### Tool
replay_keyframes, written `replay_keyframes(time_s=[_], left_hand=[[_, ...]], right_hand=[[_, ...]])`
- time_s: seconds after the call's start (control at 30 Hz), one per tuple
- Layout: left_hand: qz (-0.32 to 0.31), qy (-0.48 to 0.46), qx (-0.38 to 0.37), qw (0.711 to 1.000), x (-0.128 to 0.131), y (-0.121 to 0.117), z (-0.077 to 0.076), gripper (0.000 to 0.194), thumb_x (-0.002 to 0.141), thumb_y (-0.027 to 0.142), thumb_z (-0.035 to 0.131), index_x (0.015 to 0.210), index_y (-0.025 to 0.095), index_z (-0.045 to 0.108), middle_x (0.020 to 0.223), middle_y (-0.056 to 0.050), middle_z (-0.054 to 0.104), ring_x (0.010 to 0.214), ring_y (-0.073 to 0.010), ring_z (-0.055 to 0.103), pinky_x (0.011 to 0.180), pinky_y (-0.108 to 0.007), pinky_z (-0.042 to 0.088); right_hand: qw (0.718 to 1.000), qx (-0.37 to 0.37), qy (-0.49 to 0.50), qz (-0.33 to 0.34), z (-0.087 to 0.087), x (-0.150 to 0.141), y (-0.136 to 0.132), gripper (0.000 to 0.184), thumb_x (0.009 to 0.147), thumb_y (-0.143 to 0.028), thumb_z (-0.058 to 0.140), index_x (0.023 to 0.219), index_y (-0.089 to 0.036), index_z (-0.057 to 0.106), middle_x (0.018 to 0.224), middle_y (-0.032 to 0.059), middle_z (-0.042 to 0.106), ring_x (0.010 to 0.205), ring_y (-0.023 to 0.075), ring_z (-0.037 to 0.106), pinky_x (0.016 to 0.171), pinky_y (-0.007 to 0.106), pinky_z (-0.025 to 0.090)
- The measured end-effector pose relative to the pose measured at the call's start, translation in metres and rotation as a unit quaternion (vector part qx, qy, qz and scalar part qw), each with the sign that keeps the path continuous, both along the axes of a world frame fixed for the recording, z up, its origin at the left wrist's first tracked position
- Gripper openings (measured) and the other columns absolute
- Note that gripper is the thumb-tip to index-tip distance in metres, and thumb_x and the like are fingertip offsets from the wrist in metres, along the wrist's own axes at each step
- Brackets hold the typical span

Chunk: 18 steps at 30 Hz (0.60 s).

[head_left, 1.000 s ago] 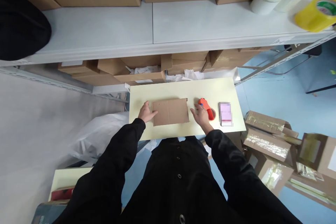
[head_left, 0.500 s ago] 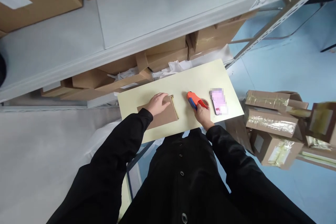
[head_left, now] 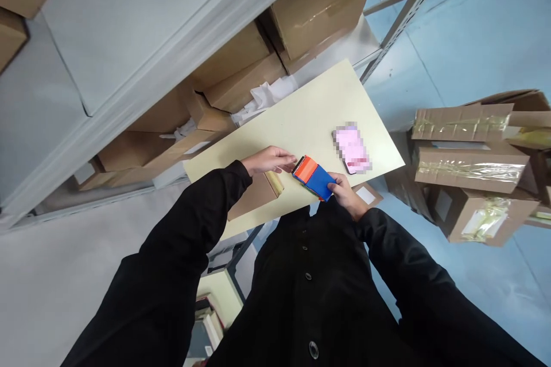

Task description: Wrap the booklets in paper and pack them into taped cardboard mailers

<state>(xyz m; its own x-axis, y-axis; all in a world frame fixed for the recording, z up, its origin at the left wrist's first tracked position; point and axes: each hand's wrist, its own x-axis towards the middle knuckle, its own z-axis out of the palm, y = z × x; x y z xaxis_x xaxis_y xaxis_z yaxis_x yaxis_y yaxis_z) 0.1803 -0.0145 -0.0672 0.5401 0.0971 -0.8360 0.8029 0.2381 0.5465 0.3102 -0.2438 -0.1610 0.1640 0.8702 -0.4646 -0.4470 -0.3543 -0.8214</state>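
In my right hand (head_left: pixel 345 192) is an orange and blue hand-held tape dispenser (head_left: pixel 316 178), gripped at its blue end with the thumb on top. Its dark serrated edge points toward my left hand (head_left: pixel 270 160). That hand is open, fingers stretched out to the right; the tips come close to the dispenser's edge, and I cannot tell whether they touch. Below the left hand, a small brown cardboard box (head_left: pixel 252 198) lies on the pale yellow table (head_left: pixel 301 109), its right end facing the dispenser. Part of the box is hidden by my left hand and sleeve.
A phone with a pink, blurred screen (head_left: pixel 353 149) lies on the table's right part. Behind stands a grey shelf (head_left: pixel 142 51) with open cartons (head_left: pixel 142 152) and white paper (head_left: pixel 269 94). Taped boxes (head_left: pixel 471 166) are stacked on the blue floor at right.
The tape dispenser has turned over in my right hand, showing its blue side, and come nearer the box. My left hand has moved off the box top toward the dispenser. The view has rotated.
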Motion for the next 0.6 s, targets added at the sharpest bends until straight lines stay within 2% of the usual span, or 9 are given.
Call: replay_keyframes(time_s=[0.13,0.23,0.33,0.43,0.6], left_hand=[[0.015,0.013,0.026,0.999,0.006,-0.001,-0.005,0.033,0.072,0.044,0.073,0.08,0.013,0.069,0.079,-0.007,0.072,0.069,-0.0132,0.064,0.063,-0.024,0.045],[0.001,0.03,0.073,0.997,0.009,0.003,-0.011,0.024,0.071,0.035,0.073,0.073,0.012,0.068,0.067,-0.005,0.069,0.06,-0.0114,0.061,0.06,-0.024,0.045],[-0.061,0.064,0.138,0.987,0.015,0.008,-0.014,0.019,0.07,0.031,0.072,0.067,0.012,0.068,0.059,-0.003,0.066,0.056,-0.0116,0.061,0.059,-0.025,0.047],[-0.126,0.107,0.179,0.97,0.023,0.014,-0.017,0.02,0.069,0.031,0.071,0.064,0.012,0.068,0.055,-0.003,0.064,0.054,-0.0124,0.06,0.059,-0.025,0.048],[-0.222,0.163,0.206,0.939,0.02,0.034,-0.031,0.024,0.067,0.036,0.072,0.058,0.013,0.068,0.053,-0.004,0.063,0.057,-0.0152,0.062,0.061,-0.026,0.05]], right_hand=[[0.999,-0.015,0.028,0.008,-0.002,-0.002,-0.001,0.036,0.067,-0.054,0.059,0.062,-0.02,0.051,0.052,-0.0032,0.044,0.047,0.0105,0.04,0.044,0.023,0.033],[0.999,-0.019,0.039,0.001,-0.001,0.0,0.003,0.038,0.065,-0.055,0.063,0.061,-0.019,0.052,0.051,-0.0038,0.044,0.046,0.0095,0.039,0.043,0.022,0.032],[0.998,-0.045,0.045,-0.015,-0.002,-0.001,0.012,0.045,0.066,-0.06,0.065,0.058,-0.018,0.051,0.049,-0.0047,0.042,0.044,0.0076,0.036,0.041,0.021,0.028],[0.993,-0.097,0.066,-0.025,-0.003,-0.005,0.016,0.05,0.071,-0.065,0.062,0.059,-0.017,0.055,0.049,-0.0035,0.048,0.043,0.0075,0.039,0.041,0.021,0.031],[0.976,-0.173,0.134,-0.014,-0.01,-0.012,-0.006,0.051,0.071,-0.065,0.065,0.066,-0.014,0.065,0.052,-0.0001,0.06,0.044,0.0092,0.048,0.042,0.021,0.038]])
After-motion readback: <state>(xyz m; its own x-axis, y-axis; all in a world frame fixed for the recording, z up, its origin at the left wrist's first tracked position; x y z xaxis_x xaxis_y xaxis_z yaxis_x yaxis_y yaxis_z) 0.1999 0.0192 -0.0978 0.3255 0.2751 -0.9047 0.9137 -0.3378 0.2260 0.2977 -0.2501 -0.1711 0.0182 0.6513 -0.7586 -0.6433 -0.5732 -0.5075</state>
